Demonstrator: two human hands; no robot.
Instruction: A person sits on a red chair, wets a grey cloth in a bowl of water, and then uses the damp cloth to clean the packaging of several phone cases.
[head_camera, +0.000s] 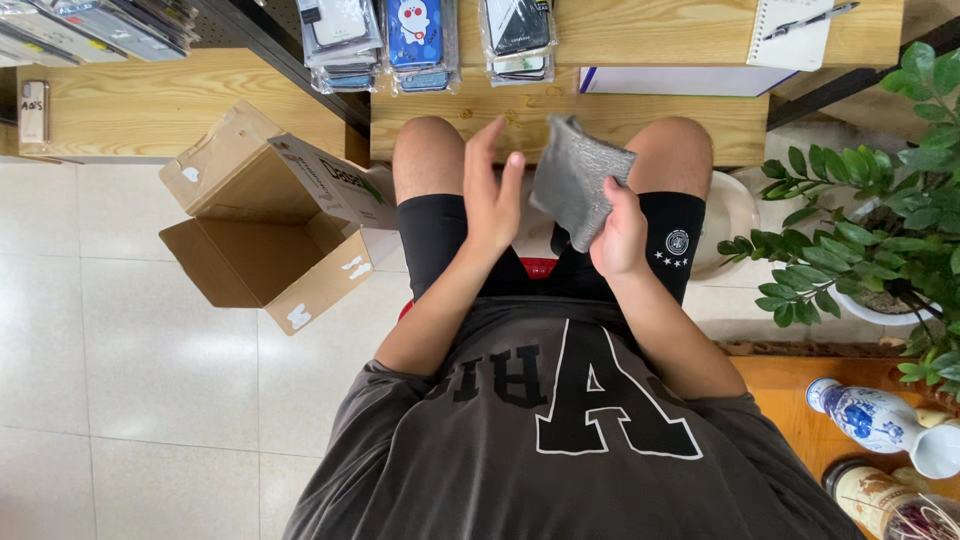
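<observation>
I sit with my knees against a low wooden shelf (640, 120). My right hand (618, 232) grips the lower edge of a grey cloth (578, 178) and holds it up over my lap. My left hand (490, 195) is raised just left of the cloth with its fingers spread and straight, holding nothing and not touching the fabric. Black shorts and a grey shirt with large black letters fill the lower middle of the view.
An open cardboard box (262, 225) lies on the tiled floor at my left. Stacks of packaged phone cases (418, 40) rest on the shelf ahead, with a notepad and pen (795, 30). A potted plant (880, 230) and a blue-and-white vase (865, 415) stand at my right.
</observation>
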